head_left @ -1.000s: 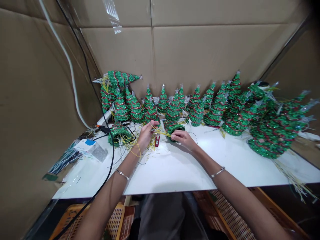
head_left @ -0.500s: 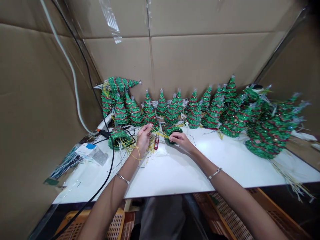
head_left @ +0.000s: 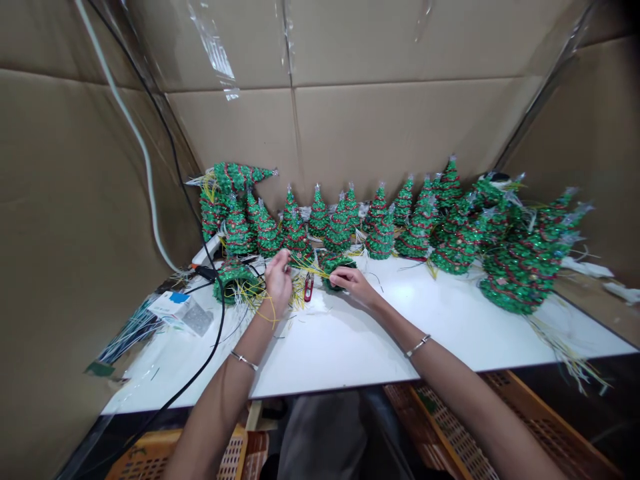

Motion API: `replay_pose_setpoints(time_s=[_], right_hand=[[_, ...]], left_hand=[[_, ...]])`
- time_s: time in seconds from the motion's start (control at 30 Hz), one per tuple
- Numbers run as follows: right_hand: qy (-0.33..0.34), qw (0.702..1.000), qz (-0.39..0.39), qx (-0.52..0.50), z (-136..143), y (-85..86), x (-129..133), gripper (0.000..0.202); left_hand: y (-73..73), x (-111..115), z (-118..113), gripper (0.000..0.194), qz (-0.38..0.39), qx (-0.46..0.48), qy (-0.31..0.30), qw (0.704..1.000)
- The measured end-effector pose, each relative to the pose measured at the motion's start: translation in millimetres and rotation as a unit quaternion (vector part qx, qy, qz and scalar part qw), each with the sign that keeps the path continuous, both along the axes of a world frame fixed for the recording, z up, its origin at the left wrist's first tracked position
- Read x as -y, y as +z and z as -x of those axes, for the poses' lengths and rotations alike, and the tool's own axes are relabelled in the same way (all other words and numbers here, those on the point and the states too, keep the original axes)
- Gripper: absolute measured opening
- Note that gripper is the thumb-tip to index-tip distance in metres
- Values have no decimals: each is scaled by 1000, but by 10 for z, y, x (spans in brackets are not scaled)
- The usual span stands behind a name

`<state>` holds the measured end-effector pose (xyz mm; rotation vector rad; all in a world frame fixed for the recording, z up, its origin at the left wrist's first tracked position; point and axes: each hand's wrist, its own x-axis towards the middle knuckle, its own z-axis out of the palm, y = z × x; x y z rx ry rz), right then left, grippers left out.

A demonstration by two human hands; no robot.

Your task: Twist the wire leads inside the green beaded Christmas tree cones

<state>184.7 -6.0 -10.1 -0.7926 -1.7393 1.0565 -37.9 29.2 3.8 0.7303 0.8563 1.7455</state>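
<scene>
My left hand (head_left: 279,281) is closed on thin yellow wires, left of the red-handled tool on the table. The fingers of my right hand (head_left: 350,279) pinch the other part of the yellow wires (head_left: 313,267), which stretch between both hands. Just behind my right hand a small green tinsel tree (head_left: 336,261) lies with its hollow base toward me. The red-handled tool (head_left: 309,288) lies between my wrists. Left of my left hand another green tree (head_left: 235,277) lies on its side, with yellow and white wires spilling from its opening.
Several green trees with red garland (head_left: 383,233) line the back of the white table (head_left: 320,360). A white and blue box (head_left: 183,312) and bundled wires (head_left: 127,333) are at left. A black cable (head_left: 220,333) crosses the left side. Orange crates (head_left: 450,417) stand below.
My left hand has turned and its fingers have curled in further. The wires remain stretched between my hands. The whole view has shifted slightly.
</scene>
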Motion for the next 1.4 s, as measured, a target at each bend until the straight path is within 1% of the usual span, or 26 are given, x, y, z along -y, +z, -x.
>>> replay_pose_setpoints(time_s=[0.07, 0.13, 0.2, 0.23, 0.27, 0.33, 0.37, 0.4, 0.43, 0.47, 0.5, 0.57, 0.63, 0.73, 0.77, 0.8, 0.83, 0.9, 1.0, 1.07, 1.1, 1.17, 1.23, 1.27, 1.33, 1.4], right_hand=[[-12, 1000, -2, -4, -44, -21, -11, 37], [-27, 1000, -2, -6, -78, -43, -21, 38], [-38, 999, -11, 5, -87, -57, -25, 38], [-43, 999, -19, 14, -82, -58, -22, 38], [-49, 998, -28, 24, -73, -56, -17, 38], [-57, 996, -46, 42, -51, -43, -2, 37], [-59, 996, -54, 49, -42, -34, 6, 37], [-60, 995, -60, 54, -36, -24, 13, 36], [-59, 994, -66, 58, -32, -16, 18, 36], [-59, 994, -71, 62, -29, -10, 21, 36], [-58, 993, -75, 65, -28, -6, 21, 36], [-56, 993, -81, 67, -28, -5, 18, 37], [-52, 993, -81, 63, -31, -12, 11, 37], [-51, 996, -64, 41, -43, -32, -2, 37], [-56, 997, -52, 28, -48, -40, -7, 37], [-63, 997, -39, 10, -53, -48, -12, 36], [-70, 997, -24, -14, -54, -55, -17, 36], [-80, 994, 12, -69, -46, -66, -21, 35], [-93, 985, 54, -132, 2, -67, -8, 33], [-102, 980, 63, -158, 47, -57, 16, 31], [-103, 977, 64, -173, 68, -51, 30, 29], [-97, 972, 67, -204, 102, -39, 54, 27], [-89, 967, 67, -231, 119, -33, 66, 26], [-86, 965, 65, -239, 122, -32, 67, 26], [-87, 963, 59, -247, 117, -34, 59, 26], [-96, 961, 54, -253, 110, -36, 48, 26]], left_hand=[[42, -32, 129, 32, -5, 7, 49, 999], [98, -16, 203, 32, -18, -10, 72, 997], [167, 61, 187, 29, -60, -86, 105, 989], [205, 117, 149, 26, -92, -152, 123, 977], [243, 178, 100, 23, -131, -232, 138, 954], [306, 292, -7, 21, -197, -399, 146, 884], [328, 336, -54, 20, -221, -459, 150, 847], [342, 369, -92, 17, -238, -502, 153, 817], [347, 390, -121, 13, -249, -530, 159, 795], [345, 400, -141, 9, -255, -544, 165, 782], [337, 403, -155, 6, -259, -547, 171, 778], [312, 389, -166, 8, -261, -532, 177, 786], [284, 352, -158, 10, -254, -499, 168, 811], [249, 252, -83, 17, -210, -390, 159, 882], [239, 213, -43, 21, -190, -339, 165, 907], [227, 175, -1, 24, -169, -290, 180, 925], [212, 144, 38, 26, -157, -267, 190, 932], [173, 119, 76, 29, -132, -266, 175, 939], [103, 189, -18, 32, -84, -317, 136, 935], [76, 276, -170, 28, -84, -369, 101, 920], [76, 317, -260, 26, -100, -407, 82, 904], [108, 372, -436, 22, -152, -489, 43, 858], [171, 373, -580, 18, -199, -536, 11, 820], [206, 355, -635, 17, -214, -548, -1, 809], [262, 295, -711, 16, -230, -553, -14, 801], [280, 231, -757, 16, -235, -538, -20, 809]])
